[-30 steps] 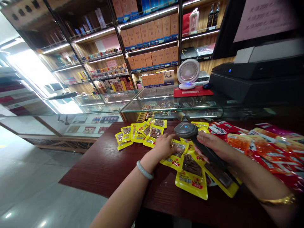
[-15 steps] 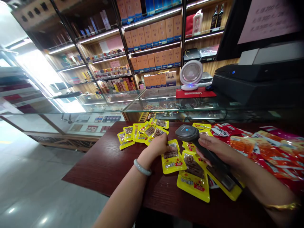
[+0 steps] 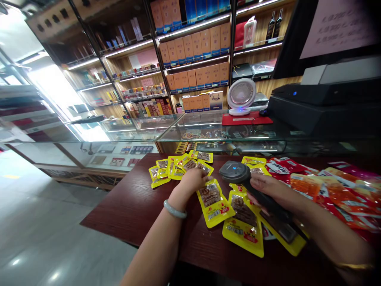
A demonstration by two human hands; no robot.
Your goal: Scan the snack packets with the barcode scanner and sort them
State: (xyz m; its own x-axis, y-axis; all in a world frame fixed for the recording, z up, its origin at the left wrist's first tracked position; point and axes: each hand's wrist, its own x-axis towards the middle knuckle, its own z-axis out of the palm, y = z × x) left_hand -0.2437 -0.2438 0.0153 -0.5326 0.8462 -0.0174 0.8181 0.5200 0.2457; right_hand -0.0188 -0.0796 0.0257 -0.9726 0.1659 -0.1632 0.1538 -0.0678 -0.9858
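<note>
My right hand [image 3: 266, 190] is wrapped round the handle of a black barcode scanner [image 3: 238, 172], its head pointing left above the table. My left hand [image 3: 195, 183], with a pale bangle at the wrist, has its fingers closed at the upper edge of a yellow snack packet [image 3: 214, 204]; the fingertips are partly hidden. Beside that lies another yellow packet [image 3: 244, 222], with more under the scanner and my right hand. Behind my left hand several similar packets [image 3: 175, 167] are piled on the dark wooden table [image 3: 127, 202].
Red and orange snack packets [image 3: 336, 190] are heaped at the right. A glass display counter [image 3: 205, 129] borders the table's far side, with a small white fan [image 3: 241, 95] on it. At the back right stands a black machine [image 3: 321, 107]. Shelves hold boxes [image 3: 189, 47].
My left hand has shifted slightly left and toward me. The packet beside it has turned and its lower end sits nearer me. The scanner stays in my right hand, almost unmoved.
</note>
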